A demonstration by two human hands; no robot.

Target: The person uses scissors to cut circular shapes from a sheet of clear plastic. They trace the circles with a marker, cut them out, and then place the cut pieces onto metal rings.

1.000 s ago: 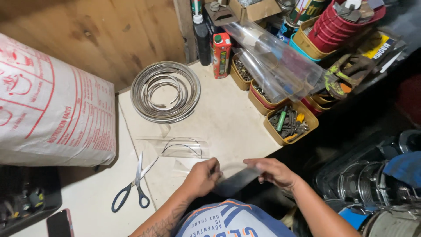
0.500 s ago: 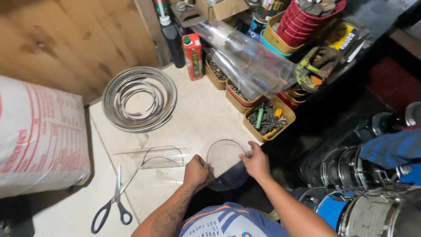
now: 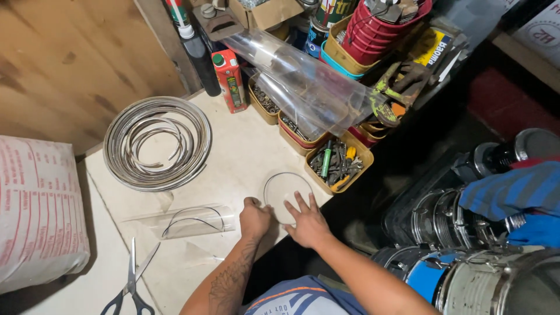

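Note:
A clear round plastic disc [image 3: 284, 186] with a thin dark rim lies flat near the table's right edge. My right hand [image 3: 307, 223] rests on its near part with the fingers spread. My left hand [image 3: 255, 217] is curled at the disc's left edge and touches it. Left of my hands lies a strip of clear plastic sheet [image 3: 186, 221] with a thin curved wire on it. Scissors [image 3: 129, 286] with black handles lie further left, near the front.
A coil of metal wire [image 3: 157, 143] lies at the table's back, a large white printed sack [image 3: 35, 216] on the left. Bins of screws and tools [image 3: 338, 160], a rolled clear sheet [image 3: 303, 81], a red carton [image 3: 228, 79] and metal cans [image 3: 484, 274] crowd the right.
My hands moved from the table's front edge onto the disc, which now lies flat under them. The camera shifted right, so the sack and coil slid left.

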